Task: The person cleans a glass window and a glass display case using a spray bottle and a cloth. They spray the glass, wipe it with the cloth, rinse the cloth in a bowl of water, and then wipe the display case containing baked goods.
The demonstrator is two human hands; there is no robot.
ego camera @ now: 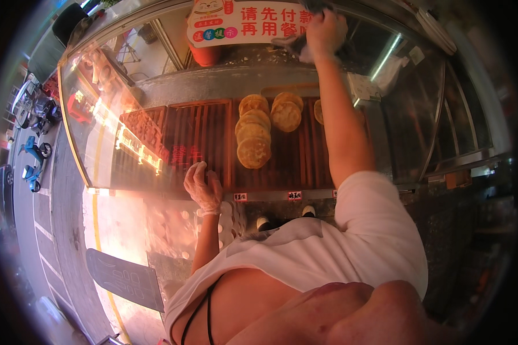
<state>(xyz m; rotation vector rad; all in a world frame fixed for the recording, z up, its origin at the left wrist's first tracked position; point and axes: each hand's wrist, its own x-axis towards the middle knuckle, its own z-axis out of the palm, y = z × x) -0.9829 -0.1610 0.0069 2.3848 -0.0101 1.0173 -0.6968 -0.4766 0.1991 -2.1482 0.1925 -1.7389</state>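
Note:
My right hand (326, 34), in a clear plastic glove, is stretched to the far side of the glass display case. It grips a dark grey cloth (292, 44) against a white sign with red lettering (259, 26), covering the sign's right end. My left hand (205, 187), also gloved, is near the front edge of the slatted wooden rack (198, 142). Its fingers are apart and slightly bent, with nothing visible in them. Round flatbreads (254, 151) overlap in a row on the rack. A shorter flatbread pile (286, 114) lies beside them, and my right forearm partly hides another flatbread (318, 112).
The curved glass panel (112, 125) on the left carries bright reflections. An orange-red container (205, 55) stands below the sign. A patterned box (364, 86) and a white plastic bag (393, 73) lie at the right. Small labels (294, 196) line the front edge. Parked scooters (34, 151) stand on the street.

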